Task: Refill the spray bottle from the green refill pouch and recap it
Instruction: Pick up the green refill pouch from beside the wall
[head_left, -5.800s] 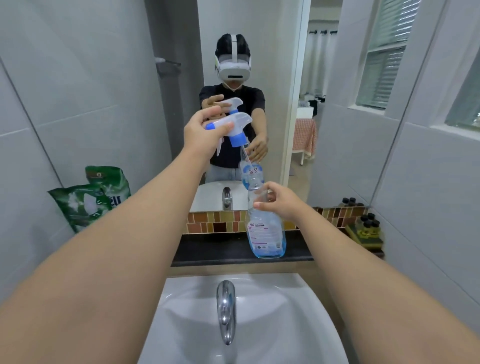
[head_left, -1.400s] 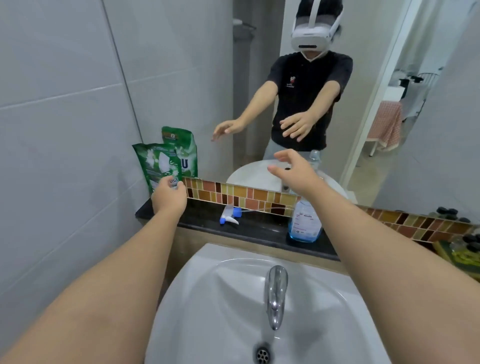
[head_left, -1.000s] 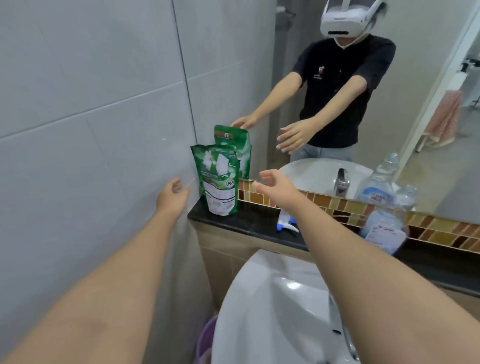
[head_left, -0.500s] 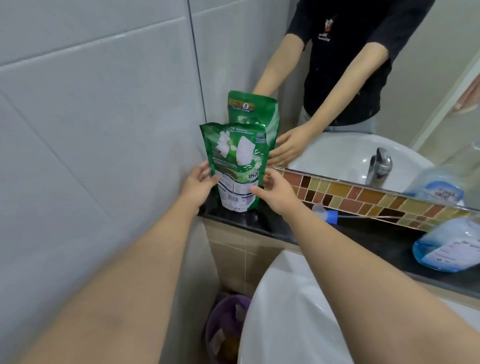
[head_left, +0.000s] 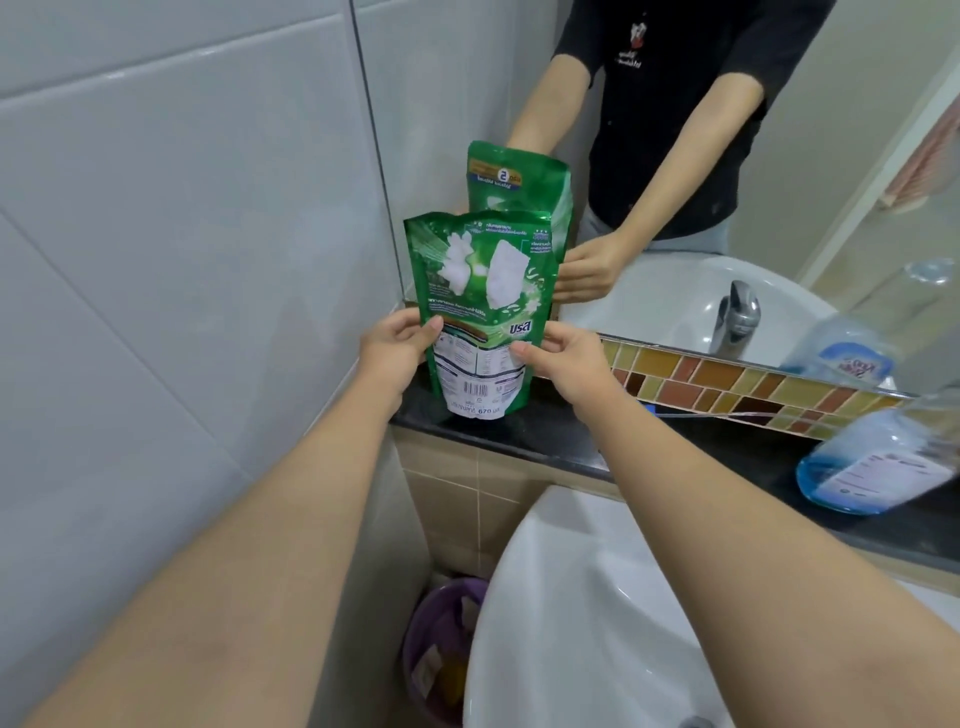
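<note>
Hands clasp the green refill pouch (head_left: 480, 312) at mid-height: left hand (head_left: 397, 349) and right hand (head_left: 563, 361) pinch opposite edges. It stands on the black counter (head_left: 566, 441), looking soft, full and floppy; supporting its base seems wise. The uncapped spray bottle (head_left: 878, 462) waits well right.

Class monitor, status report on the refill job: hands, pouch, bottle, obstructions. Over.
Left hand and right hand both gripping green refill pouch on the ledge. Spray bottle uncapped, far right. Nothing blocking.
</note>
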